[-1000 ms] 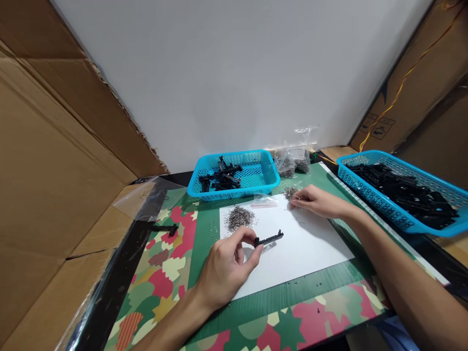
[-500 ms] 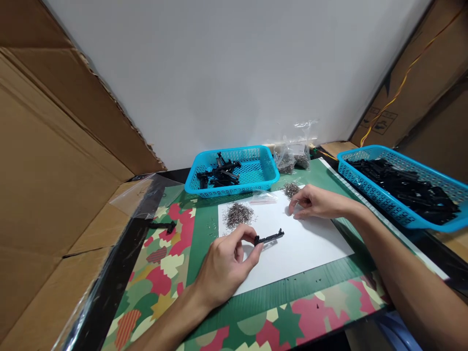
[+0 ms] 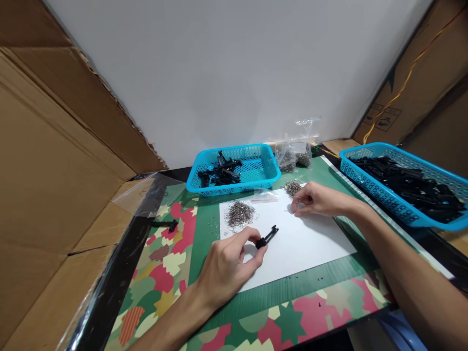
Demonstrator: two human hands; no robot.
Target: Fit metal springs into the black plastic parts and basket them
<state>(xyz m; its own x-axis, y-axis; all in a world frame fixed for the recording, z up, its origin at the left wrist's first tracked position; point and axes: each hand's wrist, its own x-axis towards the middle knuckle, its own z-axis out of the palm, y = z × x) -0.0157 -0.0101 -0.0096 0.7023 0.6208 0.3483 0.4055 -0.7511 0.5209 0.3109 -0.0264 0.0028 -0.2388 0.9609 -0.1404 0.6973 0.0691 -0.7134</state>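
Observation:
Between thumb and fingers, my left hand [image 3: 232, 261] grips one end of a narrow black plastic part [image 3: 269, 237], its free end tilted up to the right above the white sheet [image 3: 307, 243]. My right hand [image 3: 314, 200] is at the sheet's far right, fingertips pinched together; whatever lies between them is too small to make out. Just beyond those fingers is a small pile of tiny metal pieces [image 3: 292, 188]. A larger pile of small metal pieces [image 3: 239, 213] lies on the sheet, beyond my left hand.
Behind the sheet stands a blue basket [image 3: 234, 189] with several black parts. Another blue basket [image 3: 398, 208], heaped with black parts, is at right. Clear bags [image 3: 294, 158] rest by the wall. One black part [image 3: 166, 224] lies at left. Cardboard [image 3: 73, 146] flanks the table.
My left hand has turned the black part, so its free end points more steeply up and away. My right hand stays pinched in nearly the same place.

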